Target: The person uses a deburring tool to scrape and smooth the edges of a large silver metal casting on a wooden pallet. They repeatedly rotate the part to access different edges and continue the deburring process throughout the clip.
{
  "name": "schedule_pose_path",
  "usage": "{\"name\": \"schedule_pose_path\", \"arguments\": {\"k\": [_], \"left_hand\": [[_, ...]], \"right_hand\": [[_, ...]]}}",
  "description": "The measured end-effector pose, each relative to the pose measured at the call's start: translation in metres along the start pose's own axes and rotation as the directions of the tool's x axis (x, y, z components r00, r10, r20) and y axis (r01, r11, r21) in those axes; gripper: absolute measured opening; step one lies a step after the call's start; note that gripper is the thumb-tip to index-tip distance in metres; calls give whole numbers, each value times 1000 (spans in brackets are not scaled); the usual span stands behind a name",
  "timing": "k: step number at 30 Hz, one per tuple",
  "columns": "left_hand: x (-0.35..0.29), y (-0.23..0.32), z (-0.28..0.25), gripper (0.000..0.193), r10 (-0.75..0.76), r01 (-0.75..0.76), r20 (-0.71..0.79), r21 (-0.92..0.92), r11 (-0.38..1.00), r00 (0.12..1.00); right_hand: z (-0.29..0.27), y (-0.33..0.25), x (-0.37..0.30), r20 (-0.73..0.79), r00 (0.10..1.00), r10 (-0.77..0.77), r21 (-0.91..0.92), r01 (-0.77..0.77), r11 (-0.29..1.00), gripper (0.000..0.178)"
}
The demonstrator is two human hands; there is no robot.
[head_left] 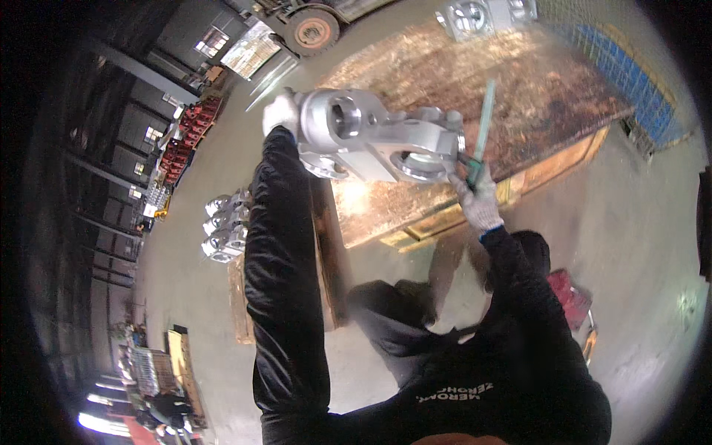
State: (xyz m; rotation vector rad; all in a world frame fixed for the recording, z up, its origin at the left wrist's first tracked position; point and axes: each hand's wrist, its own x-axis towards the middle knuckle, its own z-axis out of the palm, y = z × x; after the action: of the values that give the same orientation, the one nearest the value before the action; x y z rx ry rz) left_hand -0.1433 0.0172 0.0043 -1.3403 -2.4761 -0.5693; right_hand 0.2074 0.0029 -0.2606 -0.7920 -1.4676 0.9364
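Observation:
A large silver machined metal casting [371, 141] with round bores sits at the near left part of a worn wooden table [549, 96]. At its left end is my left hand [280, 113], in a white glove, gripping the casting; its fingers are partly hidden and blurred. My right hand [480, 204], gloved too, is closed around a caliper [485, 122] with a dark green body and a long pale beam that points up and away. The caliper's body is close against the casting's right end; whether its jaws touch the metal I cannot tell.
Another silver casting [486, 16] lies at the table's far edge. Several similar castings [226, 226] stand low to the left, by a wooden edge. Blue mesh [630, 74] stands at the far right, a wheeled vehicle [311, 31] behind. A red object [569, 298] lies on the floor.

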Motion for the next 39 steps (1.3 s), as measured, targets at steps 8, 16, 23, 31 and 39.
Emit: {"name": "schedule_pose_path", "arguments": {"k": [8,16,23,31,39], "left_hand": [[-55,66,-32,44,844,-856,-306,138,498,441],[-76,78,-14,30,840,-789,-162,287,543,518],[-94,87,-36,23,880,-883,-109,27,468,463],[-63,-70,24,29,-79,-421,-670,-549,722,738],[-63,-213,162,68,-530,293,32,-860,417,847]], "right_hand": [[-2,2,22,-84,995,46,-36,-49,998,46],[5,12,22,-125,990,69,20,-67,998,49],[8,9,18,-69,993,91,79,-86,993,42],[11,43,21,-122,991,45,82,-35,996,43],[8,41,41,-147,988,43,120,-25,992,43]]}}
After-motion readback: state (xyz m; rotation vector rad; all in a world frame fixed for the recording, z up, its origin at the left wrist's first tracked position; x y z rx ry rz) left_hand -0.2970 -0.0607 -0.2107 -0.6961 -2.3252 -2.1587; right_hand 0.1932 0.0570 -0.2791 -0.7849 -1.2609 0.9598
